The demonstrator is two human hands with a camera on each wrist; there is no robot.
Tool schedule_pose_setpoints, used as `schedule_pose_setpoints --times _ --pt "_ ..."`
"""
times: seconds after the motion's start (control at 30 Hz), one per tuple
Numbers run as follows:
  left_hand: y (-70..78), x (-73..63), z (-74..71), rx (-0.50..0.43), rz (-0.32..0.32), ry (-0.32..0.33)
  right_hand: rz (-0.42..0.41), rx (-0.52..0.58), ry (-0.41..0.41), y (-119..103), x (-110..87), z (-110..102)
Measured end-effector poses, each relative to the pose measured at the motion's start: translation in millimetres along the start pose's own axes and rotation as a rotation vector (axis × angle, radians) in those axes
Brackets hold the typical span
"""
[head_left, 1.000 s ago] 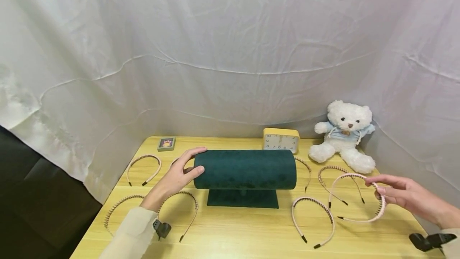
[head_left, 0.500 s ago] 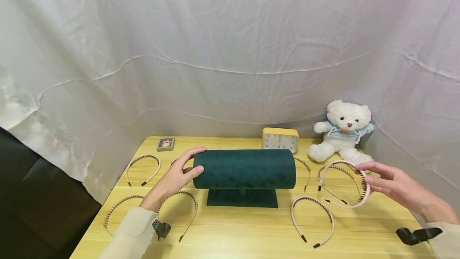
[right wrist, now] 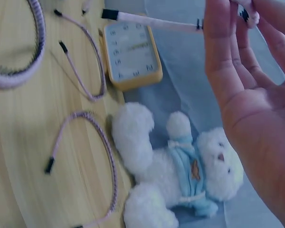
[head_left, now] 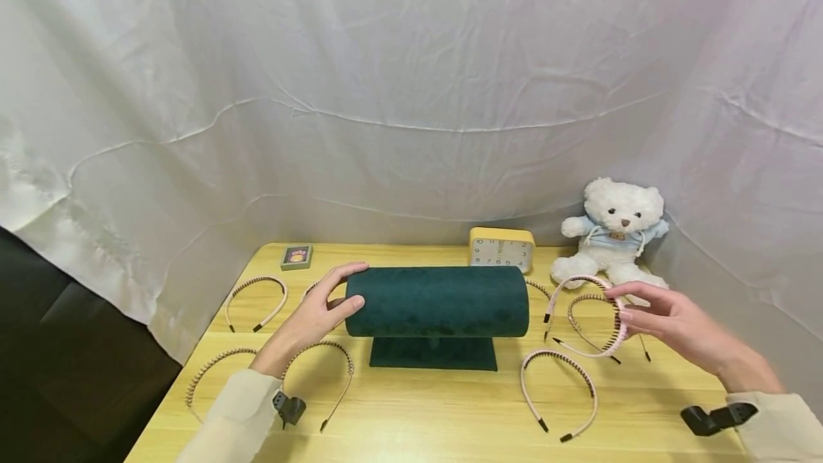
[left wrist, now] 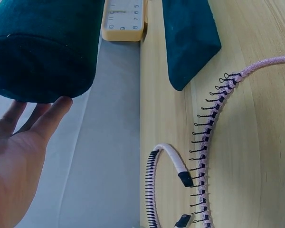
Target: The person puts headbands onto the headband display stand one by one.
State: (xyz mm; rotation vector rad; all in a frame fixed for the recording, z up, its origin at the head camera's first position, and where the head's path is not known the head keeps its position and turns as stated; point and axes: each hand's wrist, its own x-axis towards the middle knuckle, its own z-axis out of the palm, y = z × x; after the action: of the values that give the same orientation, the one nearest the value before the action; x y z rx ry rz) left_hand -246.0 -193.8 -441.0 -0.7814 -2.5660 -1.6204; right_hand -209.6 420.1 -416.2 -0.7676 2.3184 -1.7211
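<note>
A dark green velvet roll stand (head_left: 437,302) stands mid-table on a flat base. My left hand (head_left: 324,302) rests at its left end, thumb toward the front and fingers at the top. In the left wrist view those fairly straight fingers meet the rim of the roll's end. To the right of the stand, my right hand (head_left: 669,320) pinches a pink toothed headband (head_left: 616,345), its black tips pointing left. The right wrist view shows one arm of this headband (right wrist: 166,21) reaching out past the fingers. It overlaps a tan headband (head_left: 572,313) behind it.
Another pink headband (head_left: 592,395) lies at the front right, and several more lie left of and behind the stand. A yellow clock (head_left: 501,249) and a white teddy bear (head_left: 614,263) sit at the back. A small box (head_left: 296,257) lies back left.
My right hand has carried the pink headband left and slightly up, nearer the stand's right end. My left hand has stayed at the roll.
</note>
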Motion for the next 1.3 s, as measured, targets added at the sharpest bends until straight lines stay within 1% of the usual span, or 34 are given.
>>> schedule_pose_setpoints --times 0.13,0.23,0.33,0.47,0.57,0.73,0.87,1.03,1.3 --pt "0.3 -0.4 0.1 0.001 0.002 0.001 -0.034 0.004 0.045 -4.7 9.1 15.3" --pt "0.8 -1.0 -0.1 -0.001 0.001 0.001 -0.041 0.006 0.084 -7.9 15.5 26.3" --pt "1.2 -1.6 -0.2 -0.005 -0.003 0.002 -0.047 0.026 0.099 -9.6 22.3 35.2" --pt "1.3 -1.7 -0.3 -0.009 -0.005 0.0 -0.085 0.094 0.087 -10.0 31.8 45.1" --pt "1.1 -1.6 -0.6 -0.01 -0.004 -0.001 -0.096 0.131 0.083 -12.2 38.0 52.1" --pt "0.9 -1.8 -1.1 -0.009 -0.007 0.003 -0.083 0.128 0.09 -16.3 46.5 61.9" --pt "0.6 -1.4 -0.9 -0.009 -0.006 0.0 -0.104 0.145 0.086 -16.0 52.6 68.2" --pt "0.3 -1.0 -0.4 -0.007 -0.003 -0.001 -0.127 0.125 0.086 -14.6 60.0 75.6" --pt "-0.6 -0.8 -0.4 -0.014 -0.005 0.002 -0.098 0.101 0.097 -18.9 70.2 87.6"
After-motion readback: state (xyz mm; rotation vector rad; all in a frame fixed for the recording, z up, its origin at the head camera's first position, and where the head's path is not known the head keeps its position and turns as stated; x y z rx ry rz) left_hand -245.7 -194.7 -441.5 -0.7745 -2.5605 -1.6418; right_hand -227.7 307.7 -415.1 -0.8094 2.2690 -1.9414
